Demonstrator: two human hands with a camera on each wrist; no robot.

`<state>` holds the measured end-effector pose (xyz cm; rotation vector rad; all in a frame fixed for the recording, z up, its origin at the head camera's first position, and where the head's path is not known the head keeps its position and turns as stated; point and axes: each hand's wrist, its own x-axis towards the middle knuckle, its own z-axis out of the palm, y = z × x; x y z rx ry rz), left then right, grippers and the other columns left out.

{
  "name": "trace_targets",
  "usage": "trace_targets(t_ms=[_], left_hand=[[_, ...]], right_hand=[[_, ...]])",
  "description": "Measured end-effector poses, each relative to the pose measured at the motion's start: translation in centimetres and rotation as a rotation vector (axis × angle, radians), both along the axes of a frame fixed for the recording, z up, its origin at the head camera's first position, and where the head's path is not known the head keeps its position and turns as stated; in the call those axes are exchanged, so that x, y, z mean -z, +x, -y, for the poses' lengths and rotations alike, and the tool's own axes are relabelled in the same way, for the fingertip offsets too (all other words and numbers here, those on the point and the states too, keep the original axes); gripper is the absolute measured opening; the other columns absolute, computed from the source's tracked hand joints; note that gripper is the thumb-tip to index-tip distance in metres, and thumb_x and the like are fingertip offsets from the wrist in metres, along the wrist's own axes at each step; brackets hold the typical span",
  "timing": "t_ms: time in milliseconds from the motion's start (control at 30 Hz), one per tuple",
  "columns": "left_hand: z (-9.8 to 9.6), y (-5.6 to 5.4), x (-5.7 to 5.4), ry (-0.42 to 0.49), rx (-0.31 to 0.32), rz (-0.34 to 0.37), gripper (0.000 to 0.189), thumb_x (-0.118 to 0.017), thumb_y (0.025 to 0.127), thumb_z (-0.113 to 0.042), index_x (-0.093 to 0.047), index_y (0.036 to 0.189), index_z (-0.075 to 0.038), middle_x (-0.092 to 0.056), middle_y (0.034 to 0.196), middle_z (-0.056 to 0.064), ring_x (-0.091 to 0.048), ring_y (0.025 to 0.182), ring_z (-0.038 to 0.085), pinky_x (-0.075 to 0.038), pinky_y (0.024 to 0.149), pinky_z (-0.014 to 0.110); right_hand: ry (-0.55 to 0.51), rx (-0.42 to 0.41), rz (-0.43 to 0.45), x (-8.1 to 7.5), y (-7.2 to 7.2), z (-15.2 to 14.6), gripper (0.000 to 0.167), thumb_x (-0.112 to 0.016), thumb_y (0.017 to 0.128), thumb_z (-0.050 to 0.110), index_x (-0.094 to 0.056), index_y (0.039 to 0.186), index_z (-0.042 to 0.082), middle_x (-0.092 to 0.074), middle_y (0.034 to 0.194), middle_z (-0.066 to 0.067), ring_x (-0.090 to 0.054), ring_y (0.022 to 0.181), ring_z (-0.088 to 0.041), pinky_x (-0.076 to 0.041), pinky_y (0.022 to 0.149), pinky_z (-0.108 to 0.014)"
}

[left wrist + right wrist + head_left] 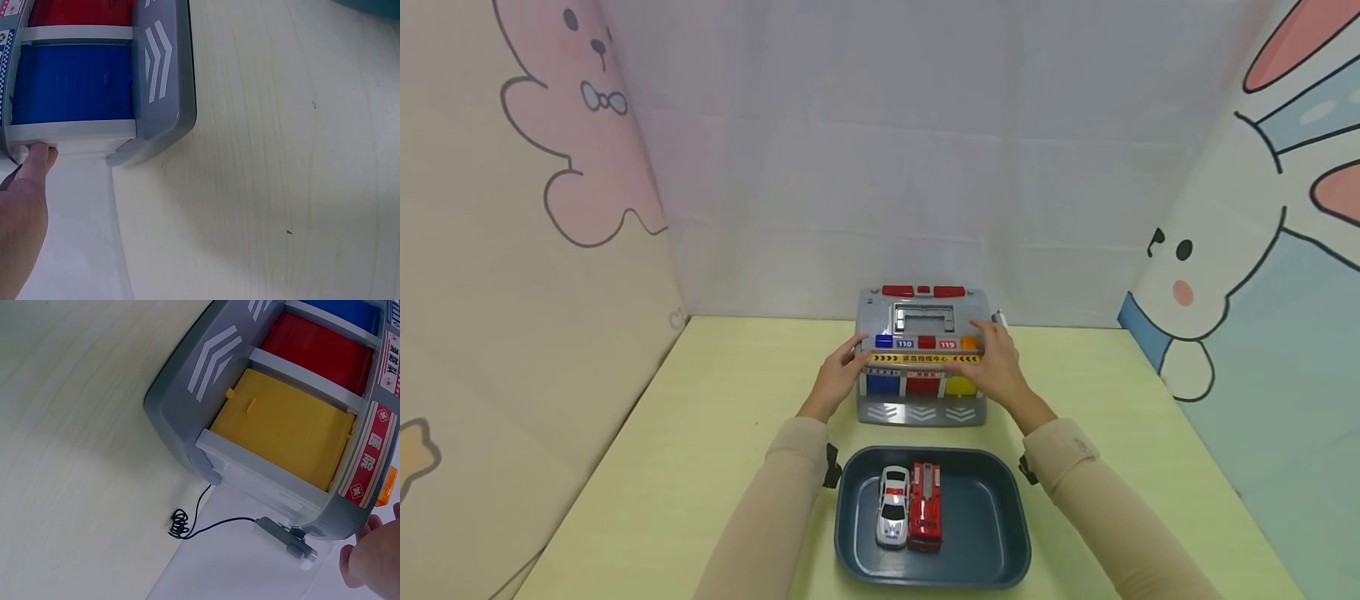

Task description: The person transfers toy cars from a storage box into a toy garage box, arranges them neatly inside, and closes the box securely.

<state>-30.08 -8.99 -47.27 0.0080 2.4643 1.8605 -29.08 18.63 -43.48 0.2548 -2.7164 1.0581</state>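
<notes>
A grey toy garage [921, 411] stands on the table, with blue, red and yellow doors. At its left side is my left hand [837, 379], thumb by the front edge and fingers along the side; in the left wrist view the fingers [39, 164] touch the side wall beside the blue door [72, 84]. My right hand [997, 364] grips its upper right part, the thumb near the yellow door [284, 428] and a finger up on the top panel. A grey handset [284, 539] with a coiled black cord [179, 524] is attached on the right side.
A dark blue tray [985, 575] sits in front of the garage, between my forearms. In it lie a white police car [892, 508] and a red fire truck [926, 512], side by side. A white cloth wall [820, 183] rises behind the table [722, 392].
</notes>
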Motion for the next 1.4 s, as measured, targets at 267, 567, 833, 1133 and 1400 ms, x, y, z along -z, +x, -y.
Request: trace_targets(t_ms=[267, 567, 833, 1133, 1400], left_hand=[[0.1, 0.2, -0.1, 0.001, 0.004, -0.001, 0.048, -0.056, 0.1, -0.038, -0.047, 0.146, -0.027, -0.043, 0.145, 0.021, -0.041, 0.132, 0.038, -0.038, 0.103, 0.054], [0.2, 0.3, 0.2, 0.004, 0.015, -0.011, 0.049, -0.056, 0.099, -0.039, -0.047, 0.146, -0.026, -0.044, 0.144, 0.021, -0.042, 0.132, 0.037, -0.038, 0.103, 0.054], [0.1, 0.4, 0.0, -0.006, -0.002, -0.014, 0.048, -0.055, 0.1, -0.039, -0.047, 0.146, -0.028, -0.047, 0.143, 0.02, -0.045, 0.129, 0.036, -0.039, 0.102, 0.054], [-0.1, 0.6, 0.2, 0.002, 0.0, -0.011, 0.047, -0.055, 0.1, -0.037, -0.048, 0.145, -0.027, -0.048, 0.141, 0.02, -0.046, 0.129, 0.035, -0.039, 0.103, 0.053], [-0.5, 0.5, 0.1, 0.005, -0.006, -0.005, 0.046, -0.055, 0.1, -0.036, -0.048, 0.145, -0.028, -0.046, 0.143, 0.02, -0.044, 0.13, 0.036, -0.038, 0.103, 0.054]], right_hand=[[0.015, -0.033, 0.001, -0.2, -0.1, 0.4, 0.084, -0.083, 0.079, 0.033, -0.039, 0.143, 0.001, -0.037, 0.138, -0.025, -0.038, 0.122, -0.041, -0.033, 0.101, -0.06], [0.046, -0.044, 0.026, -0.6, -0.2, 0.9, 0.074, -0.08, 0.082, 0.037, -0.047, 0.139, 0.003, -0.042, 0.139, -0.021, -0.038, 0.123, -0.039, -0.032, 0.103, -0.059], [0.094, -0.053, 0.009, -0.7, -0.6, 1.3, 0.066, -0.076, 0.085, 0.038, -0.052, 0.135, 0.001, -0.046, 0.137, -0.022, -0.04, 0.124, -0.039, -0.023, 0.106, -0.06], [0.124, -0.021, 0.018, -0.4, -0.9, 1.7, 0.062, -0.072, 0.088, 0.043, -0.055, 0.133, 0.003, -0.05, 0.135, -0.02, -0.044, 0.123, -0.036, -0.021, 0.103, -0.061], [0.125, 0.004, 0.011, -0.4, -1.0, 1.9, 0.059, -0.068, 0.089, 0.048, -0.059, 0.129, 0.005, -0.054, 0.13, -0.017, -0.046, 0.121, -0.034, -0.019, 0.103, -0.059]])
